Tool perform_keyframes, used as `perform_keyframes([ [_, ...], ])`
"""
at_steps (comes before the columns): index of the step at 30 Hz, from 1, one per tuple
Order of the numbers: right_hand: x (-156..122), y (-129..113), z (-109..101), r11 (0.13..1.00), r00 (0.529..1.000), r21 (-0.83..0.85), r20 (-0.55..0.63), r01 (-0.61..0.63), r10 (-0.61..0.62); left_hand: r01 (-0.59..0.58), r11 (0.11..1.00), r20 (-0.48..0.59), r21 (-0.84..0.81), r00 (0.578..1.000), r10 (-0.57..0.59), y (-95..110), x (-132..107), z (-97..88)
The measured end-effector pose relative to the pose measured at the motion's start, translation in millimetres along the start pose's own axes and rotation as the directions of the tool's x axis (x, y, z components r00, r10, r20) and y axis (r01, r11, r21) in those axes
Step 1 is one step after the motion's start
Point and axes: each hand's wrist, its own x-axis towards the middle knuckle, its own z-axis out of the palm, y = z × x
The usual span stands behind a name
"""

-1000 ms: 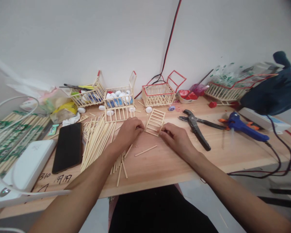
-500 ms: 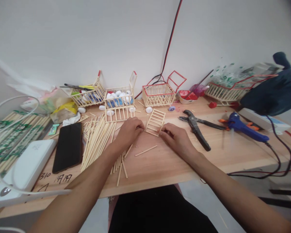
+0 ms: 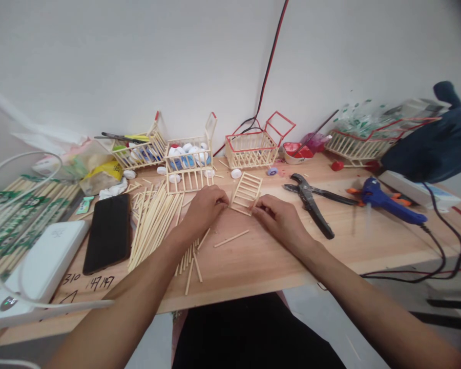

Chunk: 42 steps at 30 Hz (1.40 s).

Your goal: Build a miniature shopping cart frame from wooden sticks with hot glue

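A small ladder-like frame of thin wooden sticks point(image 3: 246, 192) stands tilted on the table between my hands. My left hand point(image 3: 208, 206) is closed, its fingertips pinching at the frame's lower left corner. At the lower right corner, my right hand point(image 3: 279, 219) pinches the frame between thumb and fingers. One loose short stick point(image 3: 231, 239) lies just in front of the frame. Beside and beneath my left forearm spreads a pile of cut sticks point(image 3: 153, 220). Black-handled cutters point(image 3: 309, 202) lie to the right of my right hand.
Behind stand miniature stick carts, one holding white and blue wheels point(image 3: 188, 154), another red-trimmed point(image 3: 251, 151). A red paint dish point(image 3: 297, 152) sits beside it. Rightward lies a blue glue gun point(image 3: 392, 201) with its cord. A phone point(image 3: 107, 233) and white power bank point(image 3: 49, 261) lie left.
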Motion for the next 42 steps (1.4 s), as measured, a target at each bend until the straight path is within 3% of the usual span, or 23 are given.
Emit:
perform_keyframes([
  [42, -0.2, 1.3, 0.9, 1.000, 1.000, -0.003, -0.001, 0.010, -0.010, -0.009, 1.000, -0.011, -0.006, 1.000, 0.009, -0.5, -0.3, 1.4],
])
